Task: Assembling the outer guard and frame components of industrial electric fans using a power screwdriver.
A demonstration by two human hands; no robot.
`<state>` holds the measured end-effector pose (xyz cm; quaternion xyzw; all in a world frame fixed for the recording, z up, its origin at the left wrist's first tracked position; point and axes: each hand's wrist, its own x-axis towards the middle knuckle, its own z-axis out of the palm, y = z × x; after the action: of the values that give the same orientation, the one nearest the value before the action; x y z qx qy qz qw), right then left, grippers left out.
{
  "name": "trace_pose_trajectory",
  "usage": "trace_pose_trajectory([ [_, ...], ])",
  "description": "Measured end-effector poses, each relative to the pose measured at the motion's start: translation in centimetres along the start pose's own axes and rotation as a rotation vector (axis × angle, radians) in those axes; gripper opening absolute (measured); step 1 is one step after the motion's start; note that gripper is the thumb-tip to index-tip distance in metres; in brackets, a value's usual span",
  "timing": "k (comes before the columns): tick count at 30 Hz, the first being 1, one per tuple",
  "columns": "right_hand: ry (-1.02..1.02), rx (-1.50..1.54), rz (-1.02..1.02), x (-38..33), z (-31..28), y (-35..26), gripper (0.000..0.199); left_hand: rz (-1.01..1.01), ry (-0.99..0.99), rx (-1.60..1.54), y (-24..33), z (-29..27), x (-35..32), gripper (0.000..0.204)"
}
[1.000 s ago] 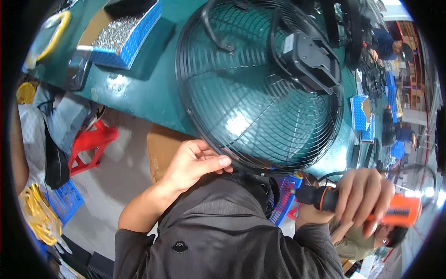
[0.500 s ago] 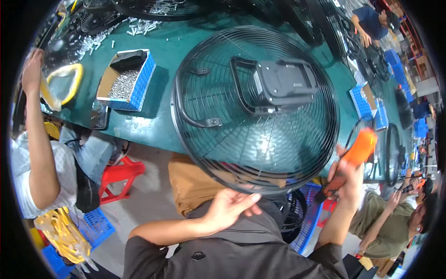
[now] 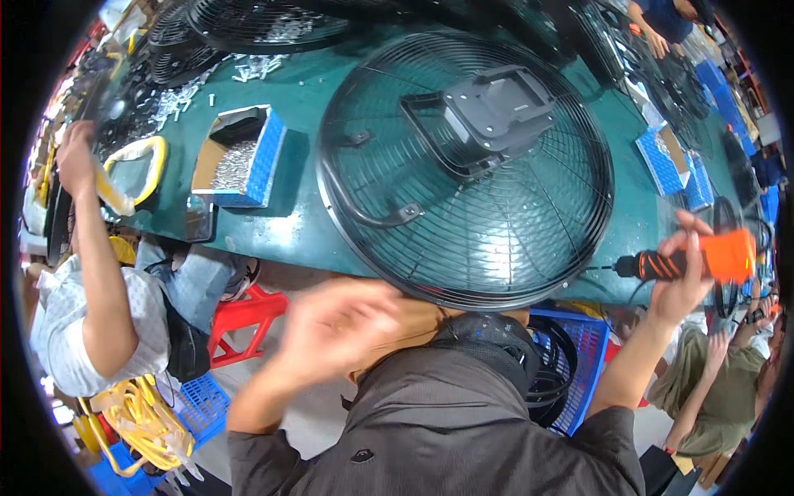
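In the head view, the right hand's (image 3: 683,269) fingers wrap an orange-and-black power screwdriver (image 3: 729,255) at centre right. The left hand (image 3: 337,322), lower centre-left, is too blurred to tell its fingers' opening. A round black wire fan guard (image 3: 513,252) lies on the green desk (image 3: 289,236), upper centre.

I look out from a wide fisheye camera, the left one of a side-by-side pair on my head, aimed steeply downward and ahead. My dark grey short-sleeved shirt (image 3: 430,413) fills the bottom centre, very near the lens; my bare left hand (image 3: 339,322) and bare right hand (image 3: 682,269) show just beyond it. The round black wire fan guard (image 3: 504,219) sits close, around mid-view, while the glossy green tabletop (image 3: 291,198) stretches farther off, its straight front edge bowed.
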<state>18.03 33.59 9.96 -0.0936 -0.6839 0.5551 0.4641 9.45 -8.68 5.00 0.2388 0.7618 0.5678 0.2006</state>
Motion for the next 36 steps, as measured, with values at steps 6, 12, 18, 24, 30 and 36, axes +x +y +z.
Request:
trace_pose_trajectory([
  [6,-0.017,-0.180,-0.102,-2.4,1.9,0.0,0.032,0.143,0.545,0.993,2.8,-15.5,7.0,0.016],
  [12,-0.076,-0.071,-0.023,-1.9,2.3,0.1,0.033,-0.307,0.053,1.299,1.4,-17.9,11.9,0.023],
  [18,-0.050,-0.065,-0.008,-2.7,1.6,0.4,0.037,-0.338,0.143,1.236,0.8,-18.0,12.1,0.014],
  [24,-0.071,-0.060,0.014,-1.9,1.4,0.8,0.036,-0.247,0.325,1.058,1.0,-18.7,10.2,0.016],
  [30,-0.092,-0.031,0.082,-1.3,-0.3,0.5,0.038,-0.017,0.490,0.442,1.9,-18.0,7.2,0.013],
  [36,-0.132,0.245,0.001,-2.6,0.2,-4.6,0.036,0.115,0.217,-0.536,2.7,-7.7,1.3,0.009],
])
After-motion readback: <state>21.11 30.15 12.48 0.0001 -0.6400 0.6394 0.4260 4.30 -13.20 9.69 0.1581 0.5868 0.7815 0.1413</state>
